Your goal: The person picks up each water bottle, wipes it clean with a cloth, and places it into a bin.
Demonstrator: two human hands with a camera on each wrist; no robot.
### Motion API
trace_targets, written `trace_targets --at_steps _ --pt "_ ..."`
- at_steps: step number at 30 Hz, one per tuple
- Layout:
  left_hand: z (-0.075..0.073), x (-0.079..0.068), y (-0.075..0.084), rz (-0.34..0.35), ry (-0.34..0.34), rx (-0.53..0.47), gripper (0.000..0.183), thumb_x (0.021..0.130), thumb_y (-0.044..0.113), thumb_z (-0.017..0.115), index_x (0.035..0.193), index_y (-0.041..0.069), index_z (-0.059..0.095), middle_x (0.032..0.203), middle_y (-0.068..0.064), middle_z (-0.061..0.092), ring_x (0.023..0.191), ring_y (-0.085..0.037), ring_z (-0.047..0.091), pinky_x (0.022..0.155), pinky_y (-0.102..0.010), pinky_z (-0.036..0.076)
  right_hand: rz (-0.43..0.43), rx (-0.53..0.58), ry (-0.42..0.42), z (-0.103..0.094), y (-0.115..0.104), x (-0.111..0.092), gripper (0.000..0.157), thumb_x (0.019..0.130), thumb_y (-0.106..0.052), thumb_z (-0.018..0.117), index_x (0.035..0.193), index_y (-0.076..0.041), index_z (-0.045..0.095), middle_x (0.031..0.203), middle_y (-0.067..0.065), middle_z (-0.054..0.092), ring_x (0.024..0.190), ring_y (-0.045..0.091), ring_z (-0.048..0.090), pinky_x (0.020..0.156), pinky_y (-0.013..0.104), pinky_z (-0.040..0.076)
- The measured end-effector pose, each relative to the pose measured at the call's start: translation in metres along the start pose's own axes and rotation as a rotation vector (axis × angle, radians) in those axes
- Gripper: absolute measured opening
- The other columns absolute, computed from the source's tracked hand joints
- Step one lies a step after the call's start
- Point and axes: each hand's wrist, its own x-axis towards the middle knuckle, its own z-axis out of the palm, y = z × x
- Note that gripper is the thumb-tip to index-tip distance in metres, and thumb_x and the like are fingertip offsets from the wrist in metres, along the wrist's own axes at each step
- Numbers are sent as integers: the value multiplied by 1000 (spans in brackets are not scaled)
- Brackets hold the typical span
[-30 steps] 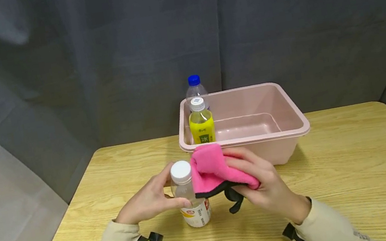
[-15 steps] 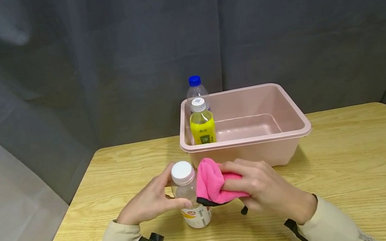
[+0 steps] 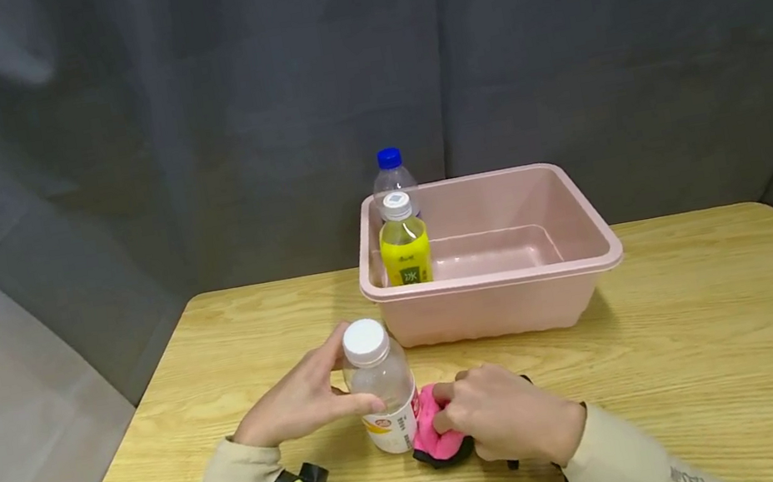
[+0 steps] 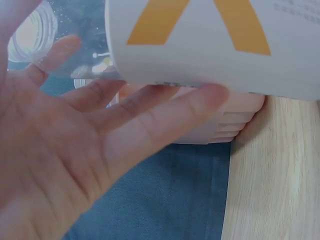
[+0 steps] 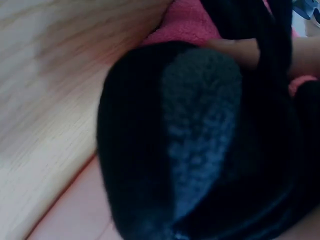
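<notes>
A clear plastic bottle (image 3: pixel 380 377) with a white cap and a white label stands upright on the table. My left hand (image 3: pixel 308 397) grips it round the upper body, thumb in front and fingers behind; in the left wrist view the fingers lie along the bottle's label (image 4: pixel 200 40). My right hand (image 3: pixel 505 416) holds a bunched pink cloth (image 3: pixel 431 428) with black edging against the bottle's lower right side, low near the tabletop. Up close in the right wrist view, the cloth's black trim (image 5: pixel 135 125) hides most of that hand.
Behind the hands stands a pink plastic basin (image 3: pixel 495 304). In its left end are a yellow-labelled bottle (image 3: pixel 406 259) with a white cap and a clear bottle (image 3: pixel 392 181) with a blue cap. A grey curtain (image 3: pixel 262 126) hangs behind the wooden table (image 3: pixel 711 324).
My right hand has lowered the pink cloth from beside the bottle's upper part to its lower right side. The left hand and the bottle have hardly moved.
</notes>
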Motion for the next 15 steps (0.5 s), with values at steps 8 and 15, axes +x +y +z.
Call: trace_targets --at_steps 8,15 --pt "0 2 1 2 -7 3 68 90 23 80 142 5 41 132 -11 60 120 -31 58 100 -53 47 33 134 48 -13 9 -7 45 65 14 68 91 -22 74 94 -4 65 73 11 62 61 26 52" --pt "0 1 -1 6 -5 -17 67 89 22 81 141 5 41 130 -12 62 119 -31 58 100 -60 46 67 118 240 -39 13 -9 49 65 9 77 103 -22 75 106 -1 68 88 16 66 65 33 55"
